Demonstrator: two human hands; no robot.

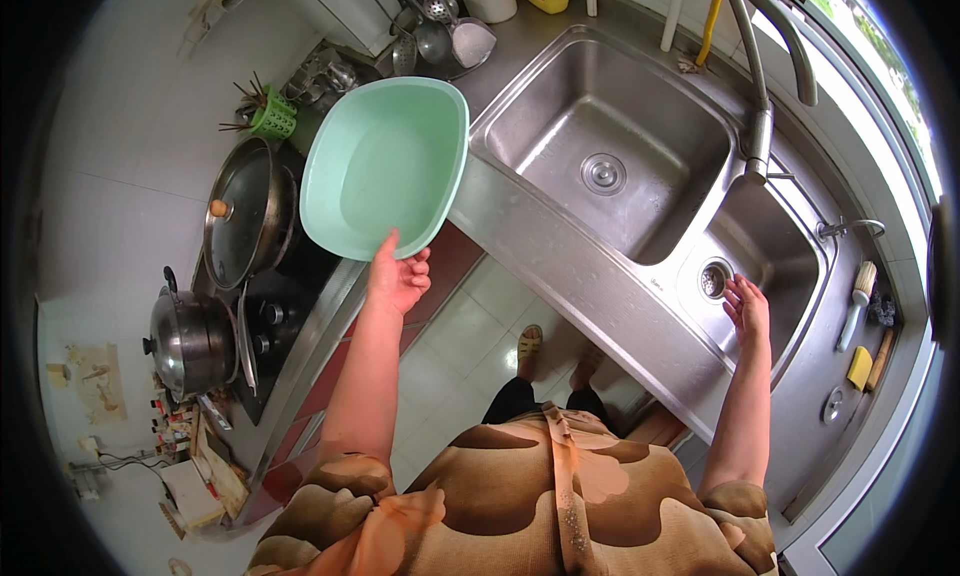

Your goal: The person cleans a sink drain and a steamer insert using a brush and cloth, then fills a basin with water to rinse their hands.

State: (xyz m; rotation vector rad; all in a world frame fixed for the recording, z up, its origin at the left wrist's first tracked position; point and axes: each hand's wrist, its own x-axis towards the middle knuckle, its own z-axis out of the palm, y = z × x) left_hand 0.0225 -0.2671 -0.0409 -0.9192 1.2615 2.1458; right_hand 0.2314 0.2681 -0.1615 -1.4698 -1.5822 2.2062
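Note:
My left hand [399, 278] grips the near rim of a mint-green plastic basin [390, 159], thumb over the edge and fingers curled beneath. Nothing lies in the basin, which is held over the counter corner between the stove and the sink. Above the smaller sink bowl [780, 253], near its drain strainer [715, 279], my right hand [747, 311] hovers with nothing in it and its fingers partly spread. The larger stainless steel sink bowl [637, 110] is bare, with a round drain fitting [604, 174] in its floor.
A tall faucet [760, 137] rises behind the sink's divider. Left are a lidded wok [244, 216] and a steel pot [191, 343] on the stove. A green utensil basket [274, 113] and ladles [433, 41] stand behind. A brush [859, 302] and yellow sponge [859, 368] lie right.

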